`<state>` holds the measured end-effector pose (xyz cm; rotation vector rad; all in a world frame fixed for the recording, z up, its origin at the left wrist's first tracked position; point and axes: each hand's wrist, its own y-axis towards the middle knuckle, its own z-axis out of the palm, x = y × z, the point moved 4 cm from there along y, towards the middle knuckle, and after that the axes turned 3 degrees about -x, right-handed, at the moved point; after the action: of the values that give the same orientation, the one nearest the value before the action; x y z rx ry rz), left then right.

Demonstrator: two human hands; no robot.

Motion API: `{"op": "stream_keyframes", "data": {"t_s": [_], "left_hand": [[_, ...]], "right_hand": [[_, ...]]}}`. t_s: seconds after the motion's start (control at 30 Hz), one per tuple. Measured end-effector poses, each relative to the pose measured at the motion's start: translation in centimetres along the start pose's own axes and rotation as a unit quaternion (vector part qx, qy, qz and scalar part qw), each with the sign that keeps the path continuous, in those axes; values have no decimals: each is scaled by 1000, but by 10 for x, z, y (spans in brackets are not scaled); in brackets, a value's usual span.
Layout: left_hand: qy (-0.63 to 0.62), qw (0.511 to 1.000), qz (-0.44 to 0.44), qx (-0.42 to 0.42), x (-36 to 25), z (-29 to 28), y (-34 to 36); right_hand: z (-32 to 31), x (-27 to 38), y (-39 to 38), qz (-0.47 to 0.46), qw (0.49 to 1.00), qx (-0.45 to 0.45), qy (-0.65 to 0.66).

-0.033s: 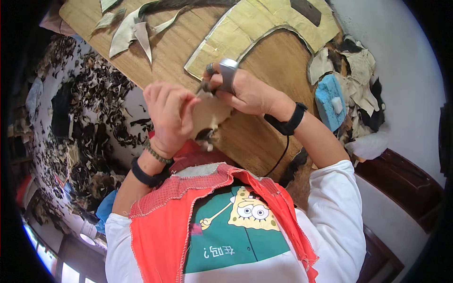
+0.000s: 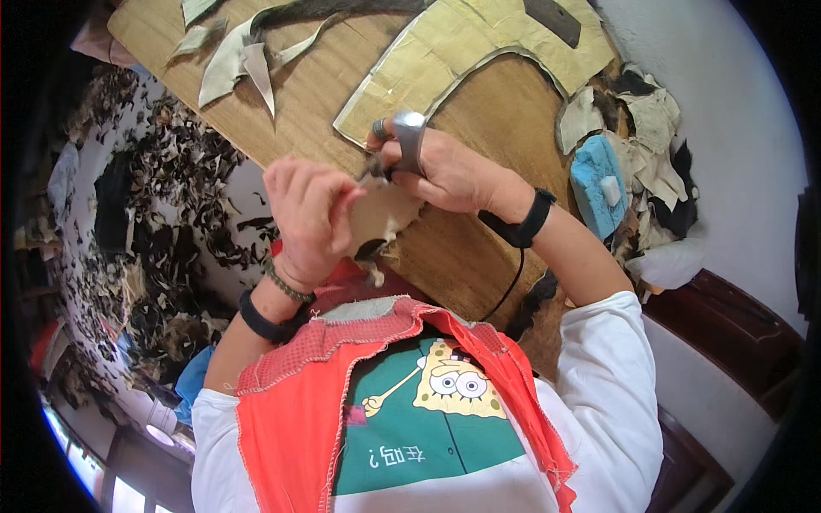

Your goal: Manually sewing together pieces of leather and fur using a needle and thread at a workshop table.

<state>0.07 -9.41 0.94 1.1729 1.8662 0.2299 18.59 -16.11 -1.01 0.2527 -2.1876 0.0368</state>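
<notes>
Pale hide piece held between two hands at the table

Writing: one row of white printed characters (image 2: 416, 454) with a question mark, upside down to the camera, on the green shirt front (image 2: 376, 480), below a yellow cartoon figure (image 2: 462, 385).

Counts: two bare hands; two black wristbands (image 2: 535, 218), one per wrist; one beaded bracelet (image 2: 286, 286), left wrist; one wide ring (image 2: 380, 129), right hand; one curved yellow panel (image 2: 445, 51) on the wooden table (image 2: 487, 111); one light-blue block (image 2: 596, 184) bearing one small white block.

Pose: right hand (image 2: 453, 171) closed round a shiny silver metal tool (image 2: 410, 141), wrist bent inward; tool's working end blurred. Left hand (image 2: 304, 209) raised, fingers curled, thumb and forefinger pinched at the left edge of the pale, dark-patched hide piece (image 2: 385, 209). Piece hangs between the hands, before the near table edge.
</notes>
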Motion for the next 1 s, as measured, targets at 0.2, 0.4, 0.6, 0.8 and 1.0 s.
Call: {"op": "stream_keyframes", "data": {"t_s": [0.2,0.4,0.6,0.8,1.0], "left_hand": [[-93,981,-168,12,4,-3,-18],[-235,944,-205,107,-12,17,18],[-260,942,-173,120,-23,35,44],[282,958,-11,56,87,-23,83],[67,963,155,210,110,-43,60]], "right_hand": [[-19,8,-19,149,935,-114,299],[-57,57,-61,290,879,-289,244],[-19,54,-84,245,941,-224,71],[-53,54,-151,391,868,-284,-112],[-73,71,-155,420,812,-386,123]]}}
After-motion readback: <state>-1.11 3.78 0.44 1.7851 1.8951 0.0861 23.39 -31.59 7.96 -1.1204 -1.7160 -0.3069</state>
